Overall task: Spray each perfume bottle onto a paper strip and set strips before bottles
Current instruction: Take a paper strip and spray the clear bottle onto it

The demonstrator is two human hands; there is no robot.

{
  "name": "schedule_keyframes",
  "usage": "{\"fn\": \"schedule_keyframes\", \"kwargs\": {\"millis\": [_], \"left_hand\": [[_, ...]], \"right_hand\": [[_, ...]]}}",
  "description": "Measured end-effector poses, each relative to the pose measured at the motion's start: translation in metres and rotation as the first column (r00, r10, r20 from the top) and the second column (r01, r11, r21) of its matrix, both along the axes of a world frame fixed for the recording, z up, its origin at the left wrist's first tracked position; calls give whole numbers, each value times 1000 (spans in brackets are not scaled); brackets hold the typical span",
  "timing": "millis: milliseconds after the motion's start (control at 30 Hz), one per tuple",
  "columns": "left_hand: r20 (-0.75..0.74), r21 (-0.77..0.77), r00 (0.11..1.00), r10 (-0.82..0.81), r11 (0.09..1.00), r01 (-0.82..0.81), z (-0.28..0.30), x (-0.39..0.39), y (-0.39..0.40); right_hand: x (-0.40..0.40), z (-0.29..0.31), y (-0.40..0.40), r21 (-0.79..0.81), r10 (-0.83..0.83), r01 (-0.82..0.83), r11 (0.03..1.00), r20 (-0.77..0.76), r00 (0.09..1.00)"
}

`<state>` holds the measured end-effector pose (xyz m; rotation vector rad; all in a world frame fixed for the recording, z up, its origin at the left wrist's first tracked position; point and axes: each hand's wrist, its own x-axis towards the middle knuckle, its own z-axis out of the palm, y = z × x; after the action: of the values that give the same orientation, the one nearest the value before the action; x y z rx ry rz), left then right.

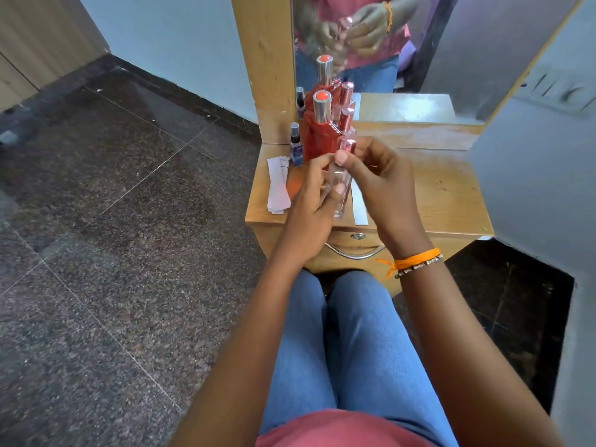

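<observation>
On the left of the wooden bench lies a stack of paper strips, with a small blue spray bottle just behind it and a tall red perfume bottle beside that, near the mirror. My left hand has its grip closed around the body of a clear perfume bottle held above the bench's front edge, while my right hand pinches its pink cap with thumb and fingers. A single paper strip lies on the bench just under my right hand.
</observation>
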<state>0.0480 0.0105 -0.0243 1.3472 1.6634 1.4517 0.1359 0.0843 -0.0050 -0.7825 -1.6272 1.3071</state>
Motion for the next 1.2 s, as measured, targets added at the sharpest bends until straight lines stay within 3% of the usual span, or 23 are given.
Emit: {"fn": "schedule_keyframes", "kwargs": {"millis": [267,433,567,733,867,967,1000,1067,1133,1200], "left_hand": [[69,-8,996,-49,999,49,-4,11,0],[84,-33,996,-33,999,35,-7,13,5],[99,-55,995,13,998,-7,-11,10,9],[70,-106,995,67,993,-60,-14,8,18],[79,-130,994,69,990,-59,-16,9,24],[64,-122,995,73,990,-65,-16,10,27],[71,-117,995,69,991,-60,-14,10,27],[95,-101,994,45,994,-35,-10,11,29],[128,-78,992,4,997,6,-8,11,31],[128,-80,992,-23,996,33,-7,10,33]], "right_hand": [[21,18,1,-73,15,-26,997,-148,989],[36,13,10,-88,-99,86,992,-151,984],[53,-17,25,124,-260,245,962,131,957],[68,-63,38,265,-364,268,926,450,816],[69,-73,39,289,-371,249,925,537,758],[68,-62,31,419,-468,280,864,458,756],[68,-55,26,441,-441,253,861,400,803],[66,-40,17,327,-198,86,941,324,925],[62,-32,9,122,108,-145,982,268,957],[60,-33,9,19,202,-211,977,210,957]]}}
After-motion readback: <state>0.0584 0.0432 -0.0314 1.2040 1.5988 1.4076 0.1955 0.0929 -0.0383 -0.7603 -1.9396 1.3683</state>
